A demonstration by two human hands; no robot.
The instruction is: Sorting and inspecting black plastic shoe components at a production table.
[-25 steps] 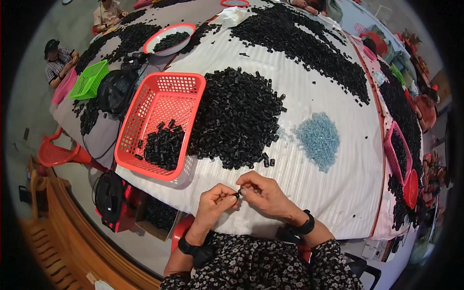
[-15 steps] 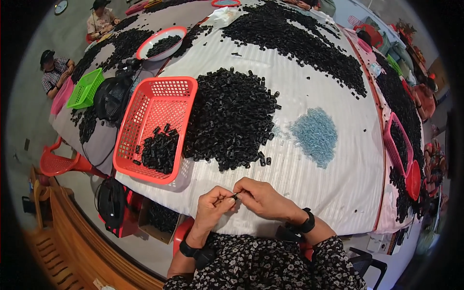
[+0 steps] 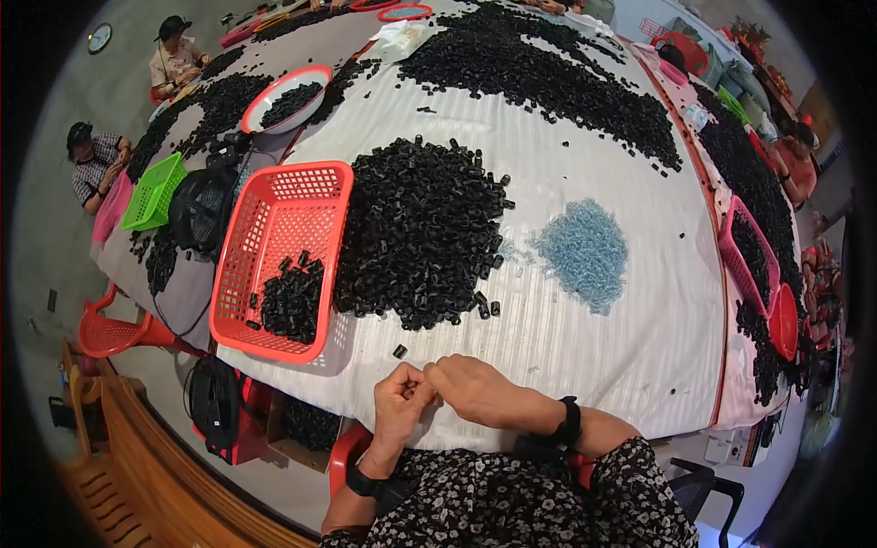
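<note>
Left hand [image 3: 398, 400]: fingertips meet those of the right hand [image 3: 480, 393]; from afar I cannot tell how closed this grip is or what it holds.
Right hand: fingers bent inward; I cannot tell this grip's hold either.
Loose black piece [image 3: 399, 351]: just beyond the left hand, near the black pile [image 3: 416, 237].
Red basket [image 3: 269, 351]: left of that pile, black pieces [image 3: 294, 301] inside.
Pale blue pile [image 3: 585, 256]: right of the black one, on the white-covered surface [image 3: 585, 365].

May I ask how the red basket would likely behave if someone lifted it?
The red basket is probably light for its size, given its perforated walls. Its broad rim suggests fair stiffness. Its black pieces gather toward the near end, so that end might dip.
</note>
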